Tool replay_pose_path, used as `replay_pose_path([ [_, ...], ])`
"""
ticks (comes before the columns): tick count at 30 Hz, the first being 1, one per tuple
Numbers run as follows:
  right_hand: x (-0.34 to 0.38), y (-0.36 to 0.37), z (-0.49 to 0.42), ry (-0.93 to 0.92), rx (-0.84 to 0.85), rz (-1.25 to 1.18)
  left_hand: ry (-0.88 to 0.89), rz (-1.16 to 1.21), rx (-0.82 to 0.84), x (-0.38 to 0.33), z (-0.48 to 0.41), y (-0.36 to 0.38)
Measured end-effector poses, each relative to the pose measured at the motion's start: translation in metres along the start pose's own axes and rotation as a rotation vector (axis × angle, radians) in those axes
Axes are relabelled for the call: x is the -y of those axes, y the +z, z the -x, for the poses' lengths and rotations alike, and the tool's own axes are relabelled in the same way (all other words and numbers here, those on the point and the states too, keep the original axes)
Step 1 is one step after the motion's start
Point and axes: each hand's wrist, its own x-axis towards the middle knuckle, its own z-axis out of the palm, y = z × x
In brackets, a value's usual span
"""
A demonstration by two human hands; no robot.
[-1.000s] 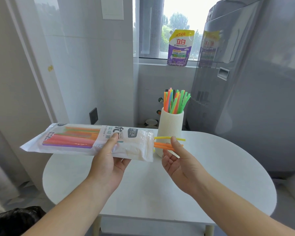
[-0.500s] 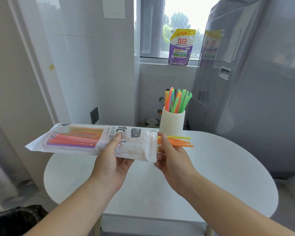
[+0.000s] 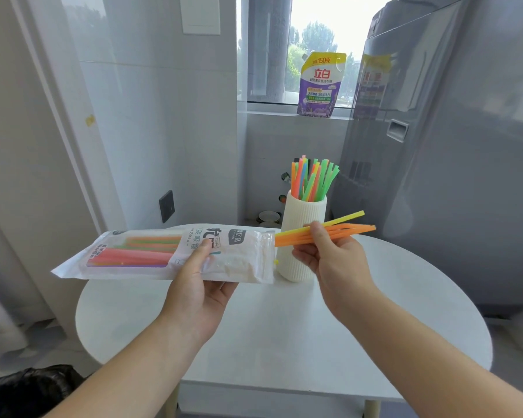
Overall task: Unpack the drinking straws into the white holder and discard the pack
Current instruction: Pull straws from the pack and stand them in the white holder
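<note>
Ribbed white holder (image 3: 303, 236), glossy pack (image 3: 151, 254)

Fingers of my left hand (image 3: 200, 285) hidden behind pack (image 3: 139, 254). My right hand (image 3: 335, 260) and its straws (image 3: 355, 230) cover part of white holder (image 3: 293, 267). Black bag (image 3: 27, 390), near left, cut by frame edge. Small objects (image 3: 267, 217) beyond holder: unidentifiable.

Clear/white plastic pack (image 3: 239, 262) lies level in mid-air, left of center, open end facing right. Pink/orange/green straws (image 3: 130, 256) still inside, bunched at its left end. Orange + yellow straws (image 3: 354, 229) approx level, left tips at pack's mouth, crossing in front of white holder (image 3: 302, 212). Holder ribbed, upright, w/ neon straws (image 3: 311, 179) standing in it.
</note>
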Motion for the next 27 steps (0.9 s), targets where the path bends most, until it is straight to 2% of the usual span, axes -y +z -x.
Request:
replay_pose_path([
  [11, 0.087, -0.042, -0.023, -0.376, -0.179, 0.239, 0.020, 0.027, -0.042, -0.010, -0.013, -0.009],
  [19, 0.117, -0.048, -0.014, -0.665, -0.281, 0.415, -0.006, 0.027, -0.024, -0.001, -0.011, -0.006],
  [27, 0.121, -0.039, -0.019, -0.758, -0.281, 0.552, -0.020, 0.006, -0.008, 0.001, -0.010, -0.006],
])
